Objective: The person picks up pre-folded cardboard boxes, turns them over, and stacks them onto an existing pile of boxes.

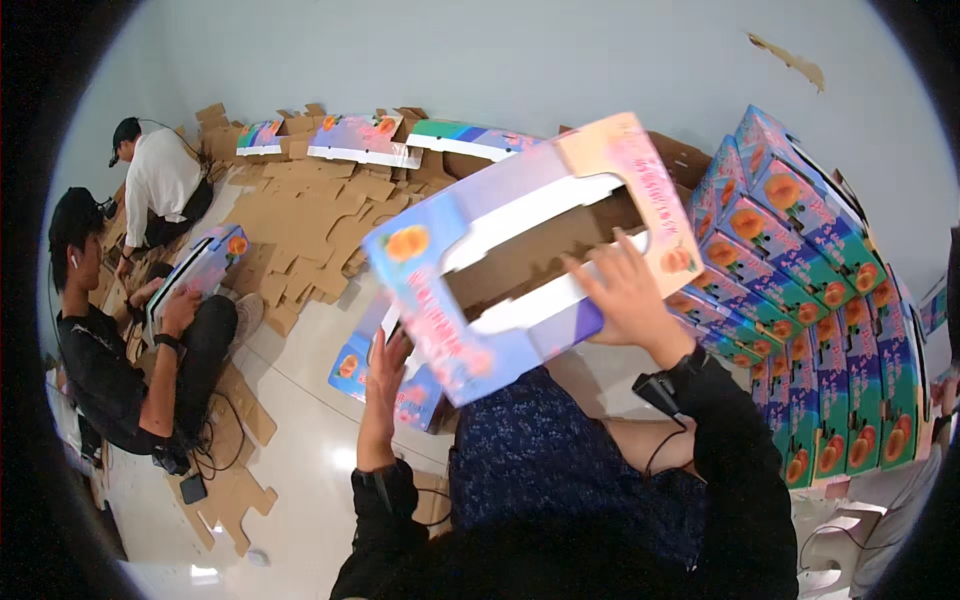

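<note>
I hold a printed fruit carton [500, 215] up in front of me, blue and pink with peach pictures and a long window cut in its top, brown inside. My right hand [625, 295] presses flat on the carton's near right side, fingers spread over the window's edge. My left hand [385, 375] grips the carton's lower left corner from below. Another folded carton [350, 365] lies on the floor just beneath my left hand.
A tall stack of finished cartons [820, 300] fills the right. Flat brown cardboard sheets [300, 215] cover the floor at the back, with more cartons [365, 140] by the wall. Two people [130, 330] sit at the left, one holding a carton [200, 265].
</note>
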Demonstrator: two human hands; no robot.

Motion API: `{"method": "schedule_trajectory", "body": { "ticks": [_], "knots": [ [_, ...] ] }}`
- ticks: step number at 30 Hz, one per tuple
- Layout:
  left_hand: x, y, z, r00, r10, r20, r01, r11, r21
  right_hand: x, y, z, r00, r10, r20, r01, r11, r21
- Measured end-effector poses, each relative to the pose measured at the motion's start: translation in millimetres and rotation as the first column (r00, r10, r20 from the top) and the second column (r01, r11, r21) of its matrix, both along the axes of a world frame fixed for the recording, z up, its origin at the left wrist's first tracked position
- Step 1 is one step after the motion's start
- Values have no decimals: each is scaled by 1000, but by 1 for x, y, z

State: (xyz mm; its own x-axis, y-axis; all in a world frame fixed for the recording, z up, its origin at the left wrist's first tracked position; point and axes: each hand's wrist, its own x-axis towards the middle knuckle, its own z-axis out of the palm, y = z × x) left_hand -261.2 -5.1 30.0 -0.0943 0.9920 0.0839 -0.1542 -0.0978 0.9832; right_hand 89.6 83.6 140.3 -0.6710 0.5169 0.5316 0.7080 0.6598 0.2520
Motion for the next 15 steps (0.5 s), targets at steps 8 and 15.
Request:
{"method": "schedule_trajectory", "body": {
  "ticks": [8, 15],
  "knots": [
    [2, -55, -36, 938, 188, 292, -155, 979, -134, -46, -28, -2, 952, 294, 82, -289, 955, -68],
    [1, -76, -24, 799, 347, 492, -247, 934, -258, -52, -32, -16, 947, 318, -51, -322, 932, -166]
  ]
}}
